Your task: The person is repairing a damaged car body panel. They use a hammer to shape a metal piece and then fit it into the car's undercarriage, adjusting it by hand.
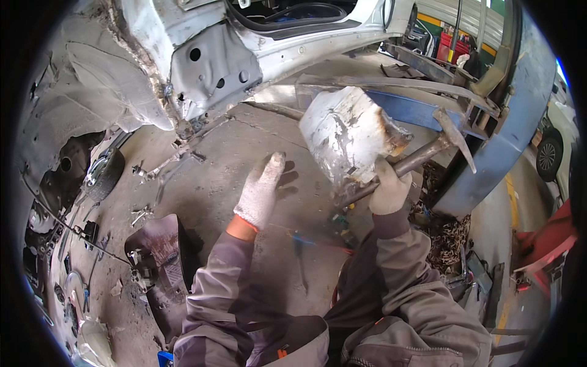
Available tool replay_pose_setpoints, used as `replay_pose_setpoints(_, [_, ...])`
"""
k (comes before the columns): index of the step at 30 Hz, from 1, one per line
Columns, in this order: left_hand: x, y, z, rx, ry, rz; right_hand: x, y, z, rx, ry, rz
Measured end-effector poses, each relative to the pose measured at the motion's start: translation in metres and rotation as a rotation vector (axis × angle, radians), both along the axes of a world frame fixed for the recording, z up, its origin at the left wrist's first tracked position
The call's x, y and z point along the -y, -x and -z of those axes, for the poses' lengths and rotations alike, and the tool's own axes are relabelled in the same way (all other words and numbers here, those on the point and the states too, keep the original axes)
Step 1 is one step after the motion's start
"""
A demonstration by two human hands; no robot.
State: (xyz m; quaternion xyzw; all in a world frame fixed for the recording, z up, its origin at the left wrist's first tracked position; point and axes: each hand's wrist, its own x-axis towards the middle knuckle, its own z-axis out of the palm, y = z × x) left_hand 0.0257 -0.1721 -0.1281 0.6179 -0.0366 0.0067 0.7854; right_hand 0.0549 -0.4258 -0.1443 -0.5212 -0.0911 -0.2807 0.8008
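Observation:
My right hand (390,188), in a pale work glove, is closed around the handle of a hammer (422,154). The steel head of the hammer points up and to the right. Just beyond that hand is a torn, bent piece of white-painted sheet metal (342,128) with rusty edges. Whether the fingers also grip the sheet metal, I cannot tell. My left hand (260,191), gloved too with an orange cuff, is held out over the concrete floor. Its fingers are extended and nothing is in them.
A stripped white car body (214,73) spans the far left and top. A blue lift post (489,159) rises at right, its arm (397,107) reaching left. Scrap metal pieces (440,244) lie by its base. A wheel (104,174) and a dark bent panel (159,244) lie at left.

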Motion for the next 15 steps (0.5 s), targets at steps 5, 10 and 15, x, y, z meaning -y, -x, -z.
replay_pose_setpoints(5, [0.033, -0.005, -0.012, -0.18, 0.349, 0.455, 0.016, 0.005, 0.012, 0.363, 0.654, 0.06])
replay_pose_setpoints(10, [0.044, -0.001, -0.016, -0.367, 0.2, 0.299, 0.036, 0.025, 0.016, 0.89, 1.445, 0.22])
replay_pose_setpoints(15, [0.016, -0.011, 0.047, 0.138, -0.214, 0.084, 0.036, 0.034, 0.028, 0.996, 1.505, 0.166])
